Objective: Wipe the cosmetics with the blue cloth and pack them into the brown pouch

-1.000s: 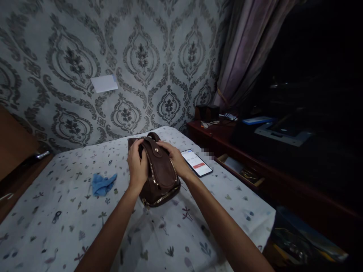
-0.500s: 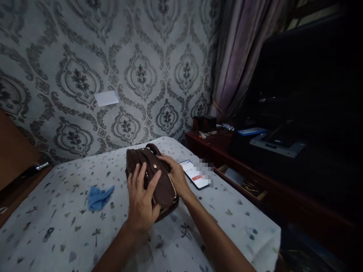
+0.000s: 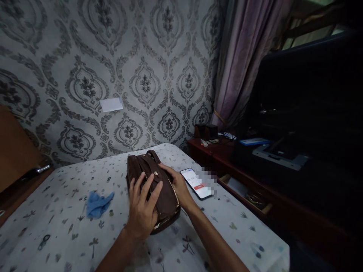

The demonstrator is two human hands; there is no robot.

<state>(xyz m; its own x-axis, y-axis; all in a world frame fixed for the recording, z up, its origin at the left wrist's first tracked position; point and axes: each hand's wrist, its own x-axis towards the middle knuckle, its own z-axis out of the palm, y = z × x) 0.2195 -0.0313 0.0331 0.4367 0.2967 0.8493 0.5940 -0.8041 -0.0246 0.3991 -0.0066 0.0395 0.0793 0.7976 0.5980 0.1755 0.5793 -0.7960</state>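
Note:
A brown leather handbag point(image 3: 166, 198) with gold zips and a stud lies on the patterned white cloth of the table point(image 3: 70, 230). My left hand point(image 3: 143, 207) rests flat on the bag's near end, fingers spread and stretched out. My right hand point(image 3: 177, 185) lies against the bag's right side, fingers curved over its top edge near the stud; I cannot see that it grips anything but the bag itself.
A phone point(image 3: 197, 183) with a lit screen lies just right of the bag. A crumpled blue cloth point(image 3: 98, 204) lies to the left. A dark wooden cabinet point(image 3: 227, 158) with an open drawer stands at the right, with a curtain point(image 3: 241, 60) behind it.
My left hand has left the bag's top end, opened and come to lie flat on the near end. The bag has tipped down flatter. My view has tilted up slightly.

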